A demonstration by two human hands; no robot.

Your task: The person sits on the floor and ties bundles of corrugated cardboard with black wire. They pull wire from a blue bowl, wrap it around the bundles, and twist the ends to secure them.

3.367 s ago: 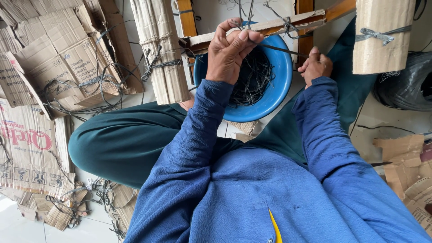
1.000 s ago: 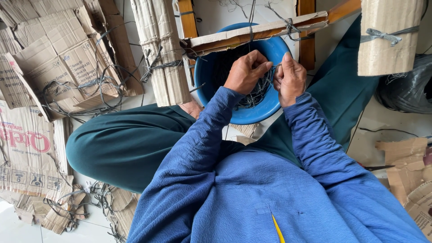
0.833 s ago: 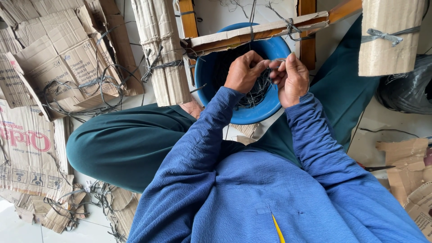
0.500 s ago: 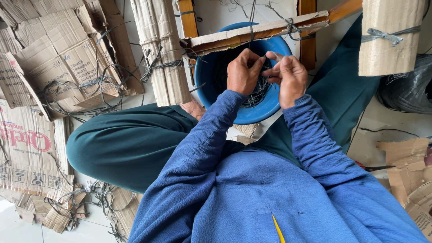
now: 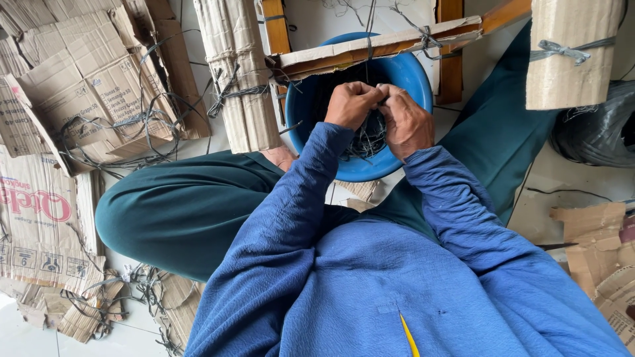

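Note:
A blue plastic basin (image 5: 311,109) sits on the floor between my knees, with a tangle of dark wire pieces (image 5: 368,137) inside. Both hands meet over it. My left hand (image 5: 350,104) and my right hand (image 5: 406,123) have their fingertips pinched together on a thin dark wire, which runs up from them to a cardboard strip bundle (image 5: 380,47) lying across the basin's far rim. A wire tie is twisted around that bundle.
Flattened cardboard boxes (image 5: 79,92) with loose wires lie to the left. A tied roll of cardboard strips (image 5: 235,73) stands beside the basin, another bundle (image 5: 572,53) at upper right. A black bag (image 5: 598,129) and cardboard scraps (image 5: 595,238) are on the right.
My right hand came in from the side to meet the left over the basin. Both hands then dropped slightly from the bundle toward the basin's middle and closed on the wire.

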